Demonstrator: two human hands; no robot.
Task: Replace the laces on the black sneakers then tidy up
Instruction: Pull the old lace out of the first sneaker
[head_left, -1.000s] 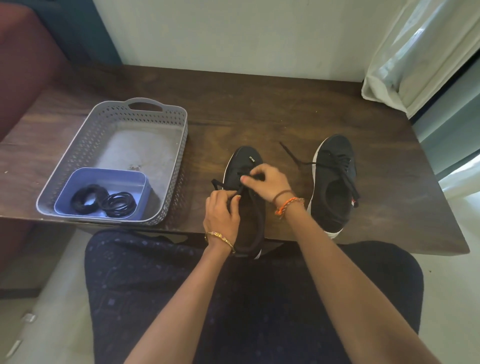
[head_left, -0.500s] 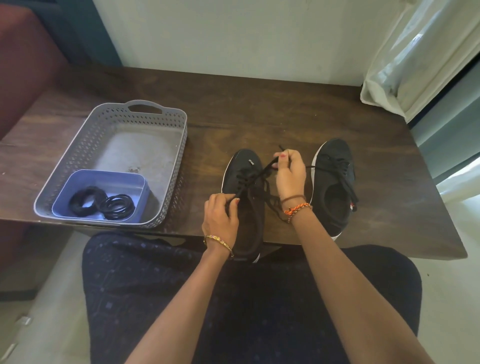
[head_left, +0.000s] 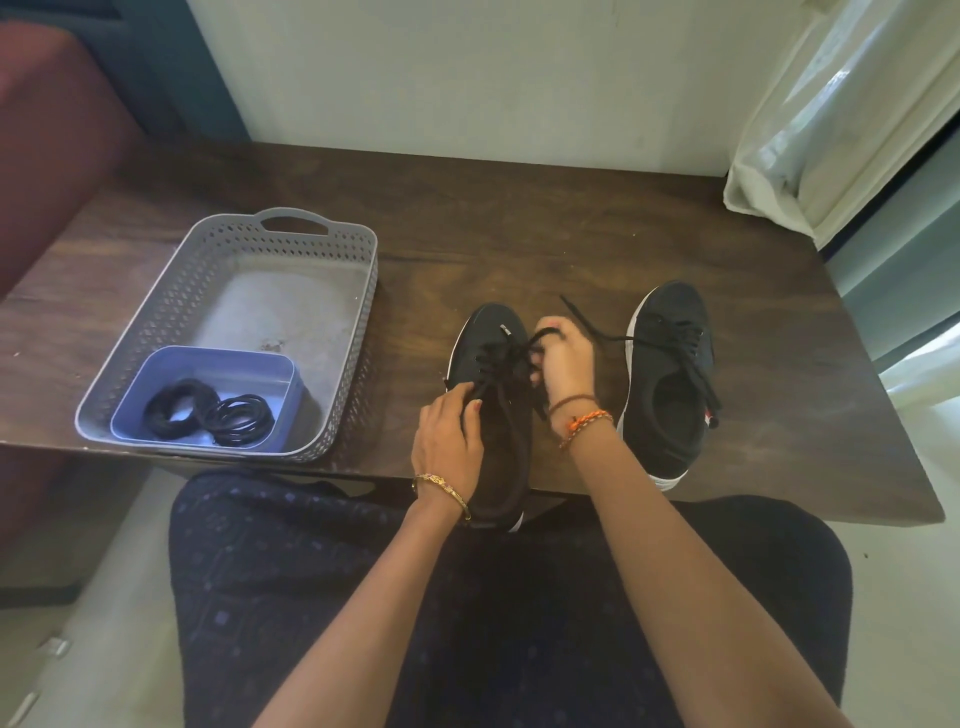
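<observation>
Left sneaker (head_left: 493, 358) at table's (head_left: 519, 234) near edge, heel overhanging. Left hand (head_left: 447, 436) pinches its lace (head_left: 511, 353) near the tongue; right hand (head_left: 563, 358) curls round the lace's other end. Right sneaker (head_left: 670, 374) just right, laced. Grey basket (head_left: 291, 231) far left holds a blue tub (head_left: 156, 382) of coiled laces (head_left: 208, 413).

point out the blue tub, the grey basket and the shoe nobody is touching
blue tub (head_left: 171, 375), head view, on its bare floor near the far left corner
grey basket (head_left: 156, 325), head view, on its perforated left wall
untouched shoe (head_left: 675, 312), head view, on its toe
</observation>
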